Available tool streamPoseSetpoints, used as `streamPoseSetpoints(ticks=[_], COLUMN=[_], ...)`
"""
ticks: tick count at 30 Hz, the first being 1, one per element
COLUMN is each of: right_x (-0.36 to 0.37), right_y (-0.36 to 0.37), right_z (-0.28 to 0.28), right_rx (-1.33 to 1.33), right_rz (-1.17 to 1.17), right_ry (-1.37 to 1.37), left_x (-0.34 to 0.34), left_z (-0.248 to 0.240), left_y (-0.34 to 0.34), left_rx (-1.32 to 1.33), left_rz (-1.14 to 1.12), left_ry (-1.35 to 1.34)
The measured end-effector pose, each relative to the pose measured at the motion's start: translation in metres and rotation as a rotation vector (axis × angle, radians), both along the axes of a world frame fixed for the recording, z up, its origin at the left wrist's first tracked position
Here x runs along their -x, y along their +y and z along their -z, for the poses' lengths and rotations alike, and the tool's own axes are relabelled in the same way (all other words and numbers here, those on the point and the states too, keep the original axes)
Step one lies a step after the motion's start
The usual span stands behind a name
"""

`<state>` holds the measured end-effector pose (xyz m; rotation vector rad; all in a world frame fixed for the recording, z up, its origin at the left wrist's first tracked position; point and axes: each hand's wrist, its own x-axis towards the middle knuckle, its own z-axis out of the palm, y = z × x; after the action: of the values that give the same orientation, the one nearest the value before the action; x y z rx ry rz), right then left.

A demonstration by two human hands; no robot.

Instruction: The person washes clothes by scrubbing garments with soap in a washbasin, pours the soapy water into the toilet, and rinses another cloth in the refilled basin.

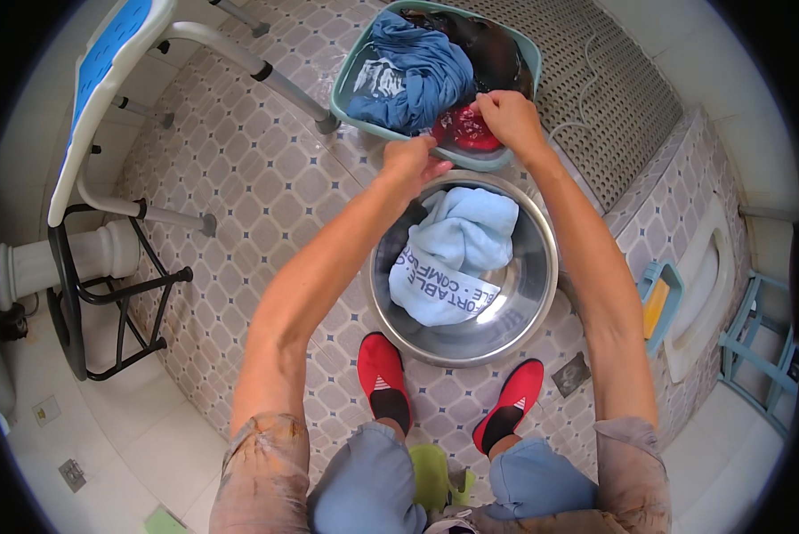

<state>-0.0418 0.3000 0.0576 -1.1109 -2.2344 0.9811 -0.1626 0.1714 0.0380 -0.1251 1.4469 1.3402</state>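
A red cloth with white marks (pixel 472 131) lies wet in the near right part of a pale teal basin (pixel 497 163). My right hand (pixel 509 120) is closed on its right side. My left hand (pixel 407 163) is at the basin's near rim, its fingertips pinching the cloth's left edge, partly hidden. Beside the red cloth in the water are a bunched blue garment (pixel 422 76) and a dark cloth (pixel 493 53). Just nearer to me stands a round steel bowl (pixel 515 329), holding a folded light blue towel (pixel 462 254) with dark lettering.
A white-framed shower chair with a blue seat (pixel 115 49) is at the upper left, above a black folding frame (pixel 133 303). A perforated mat (pixel 586 98) lies at the far right. Right of the bowl are a blue tray (pixel 665 303) and a floor drain (pixel 571 375).
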Motion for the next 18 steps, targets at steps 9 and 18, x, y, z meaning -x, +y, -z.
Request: streamPoseSetpoints(ticks=[9,18], right_x=[0.016,0.006], right_y=[0.014,0.009], right_z=[0.039,0.024], right_rx=[1.021,1.406], right_rz=[0.021,-0.374], right_ry=[0.123,0.173], left_x=[0.003,0.001], left_z=[-0.043,-0.017], left_y=[-0.010,-0.045], left_rx=[-0.022,-0.042], left_rz=[0.586,0.372], left_ry=[0.334,0.168])
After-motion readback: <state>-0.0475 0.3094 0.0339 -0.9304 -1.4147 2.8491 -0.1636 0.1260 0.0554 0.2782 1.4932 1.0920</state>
